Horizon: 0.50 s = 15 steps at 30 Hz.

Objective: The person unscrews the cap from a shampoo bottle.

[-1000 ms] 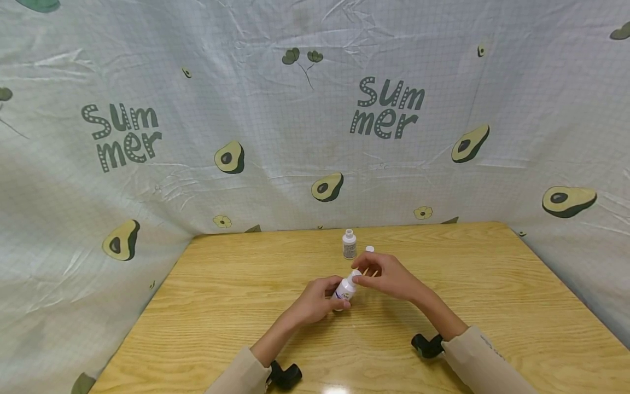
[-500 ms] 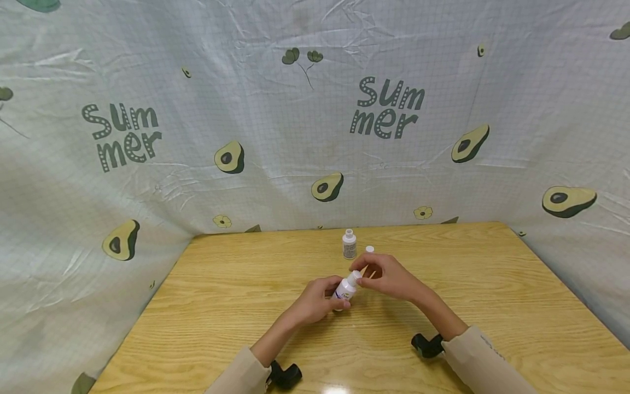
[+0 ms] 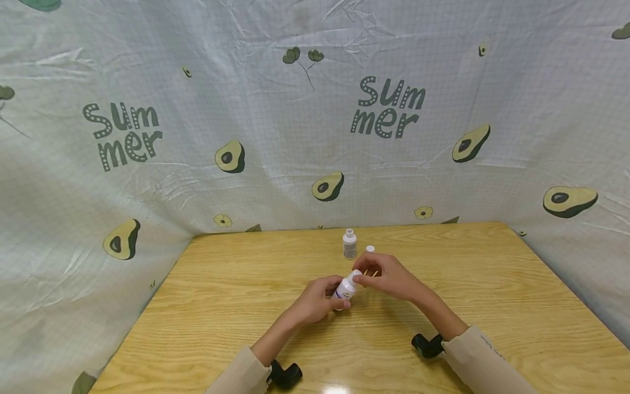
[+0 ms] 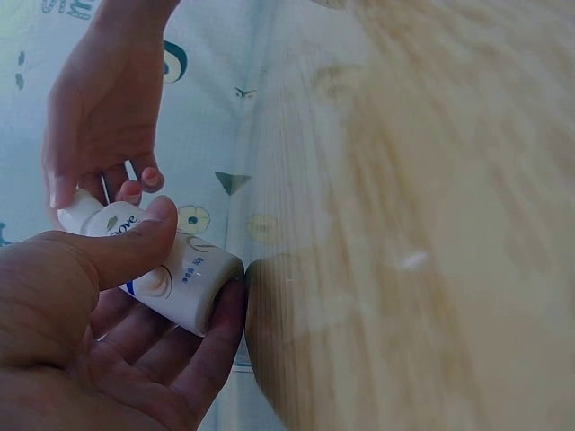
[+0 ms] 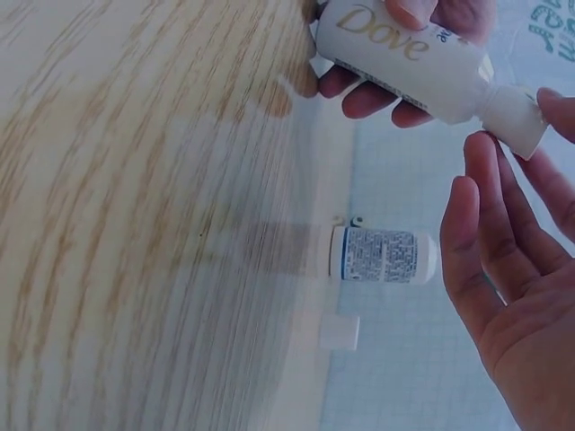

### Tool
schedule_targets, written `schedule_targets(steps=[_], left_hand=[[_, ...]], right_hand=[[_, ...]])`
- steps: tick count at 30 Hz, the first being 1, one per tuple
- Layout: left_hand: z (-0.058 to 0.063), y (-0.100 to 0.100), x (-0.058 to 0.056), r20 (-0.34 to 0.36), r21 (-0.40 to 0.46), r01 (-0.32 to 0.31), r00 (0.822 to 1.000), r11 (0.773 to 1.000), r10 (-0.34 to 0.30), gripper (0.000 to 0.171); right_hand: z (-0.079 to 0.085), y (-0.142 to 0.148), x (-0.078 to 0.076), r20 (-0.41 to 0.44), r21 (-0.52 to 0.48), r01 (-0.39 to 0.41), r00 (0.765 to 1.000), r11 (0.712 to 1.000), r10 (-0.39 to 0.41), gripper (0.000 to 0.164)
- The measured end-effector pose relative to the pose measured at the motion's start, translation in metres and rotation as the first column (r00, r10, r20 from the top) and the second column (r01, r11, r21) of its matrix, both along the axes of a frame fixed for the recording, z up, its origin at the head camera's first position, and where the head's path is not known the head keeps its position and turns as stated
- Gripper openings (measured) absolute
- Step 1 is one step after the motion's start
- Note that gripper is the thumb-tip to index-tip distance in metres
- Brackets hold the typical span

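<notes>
My left hand [image 3: 317, 300] grips a small white Dove bottle [image 3: 345, 289] around its body, tilted with the neck up toward the right. The thumb lies across the label in the left wrist view, with the other fingers underneath. My right hand [image 3: 386, 276] pinches the white cap [image 5: 514, 119] at the bottle's top between thumb and fingertips. The cap sits on the neck, in line with the bottle. Behind the hands a second white bottle [image 3: 350, 245] stands upright and uncapped, its back label facing me. A loose white cap [image 3: 370, 249] rests to its right, partly hidden by my right hand.
The wooden table [image 3: 236, 284] stretches out on both sides of the hands. A printed cloth [image 3: 275, 137] hangs along its back and sides. Black wrist devices [image 3: 428, 346] stick out from beneath the beige sleeves [image 3: 484, 358].
The right fingers shift on the cap, drawing slightly back and then closing around it again, a small twisting movement. The left hand and its bottle stay in place.
</notes>
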<state>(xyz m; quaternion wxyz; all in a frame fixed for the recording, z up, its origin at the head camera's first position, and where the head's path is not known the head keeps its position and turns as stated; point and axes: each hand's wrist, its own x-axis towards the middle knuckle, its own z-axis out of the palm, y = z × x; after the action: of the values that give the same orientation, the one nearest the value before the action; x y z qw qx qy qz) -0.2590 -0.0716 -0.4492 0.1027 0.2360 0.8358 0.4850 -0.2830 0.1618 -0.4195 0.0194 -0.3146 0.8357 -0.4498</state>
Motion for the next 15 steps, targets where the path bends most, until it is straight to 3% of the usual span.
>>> schedule_targets(steps=[8, 15], left_hand=[[0.0001, 0.0002, -0.0003, -0.004, -0.003, 0.006, 1.0, 1.0, -0.006, 0.034], [0.0001, 0.0001, -0.0004, -0.015, -0.015, 0.006, 1.0, 1.0, -0.007, 0.034]], right_hand=[[0.0029, 0.0009, 0.0027, 0.037, -0.033, -0.046, 0.998, 0.998, 0.047, 0.016], [0.0021, 0.0009, 0.0027, 0.026, -0.018, -0.039, 0.999, 0.999, 0.04, 0.023]])
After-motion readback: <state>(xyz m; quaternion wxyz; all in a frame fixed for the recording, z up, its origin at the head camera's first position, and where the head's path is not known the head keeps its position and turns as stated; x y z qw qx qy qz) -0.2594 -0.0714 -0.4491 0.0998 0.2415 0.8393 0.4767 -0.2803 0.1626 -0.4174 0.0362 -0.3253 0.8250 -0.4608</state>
